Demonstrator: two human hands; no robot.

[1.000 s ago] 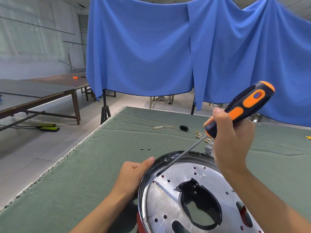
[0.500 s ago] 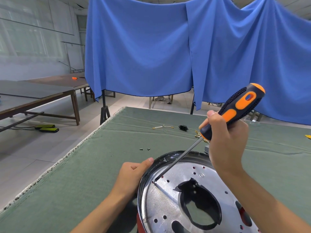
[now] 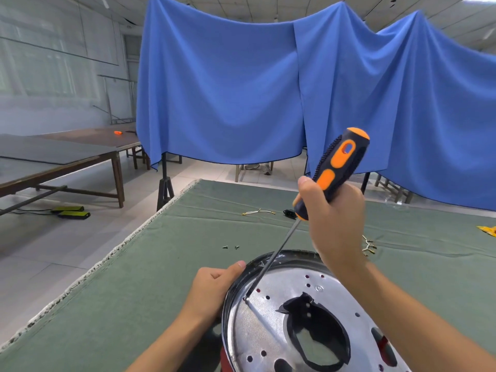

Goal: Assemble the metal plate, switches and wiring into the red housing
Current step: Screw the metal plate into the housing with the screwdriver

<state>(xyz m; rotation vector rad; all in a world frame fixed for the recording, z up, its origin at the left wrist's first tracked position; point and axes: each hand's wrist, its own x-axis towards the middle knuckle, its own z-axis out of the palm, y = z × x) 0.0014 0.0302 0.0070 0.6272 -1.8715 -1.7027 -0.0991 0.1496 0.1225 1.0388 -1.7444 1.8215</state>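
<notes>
A round silver metal plate (image 3: 271, 336) with several holes and a large dark cut-out lies in the red housing (image 3: 225, 358), of which only a sliver shows at the bottom. My left hand (image 3: 214, 285) grips the housing's dark rim on its left side. My right hand (image 3: 335, 218) holds a black and orange screwdriver (image 3: 336, 167) steeply tilted. Its shaft tip rests on a screw (image 3: 245, 298) at the plate's upper left edge.
Two small screws (image 3: 230, 247) lie on the green cloth beyond the housing. Farther back are a white wire (image 3: 257, 212), a small black part (image 3: 289, 212) and brass terminals (image 3: 369, 247). The table's left edge (image 3: 112, 253) drops to the floor. Blue curtains hang behind.
My right hand has swung the screwdriver handle more upright and toward the left, and the tip has slid down onto the screw at the plate's edge. The left hand has stayed on the rim.
</notes>
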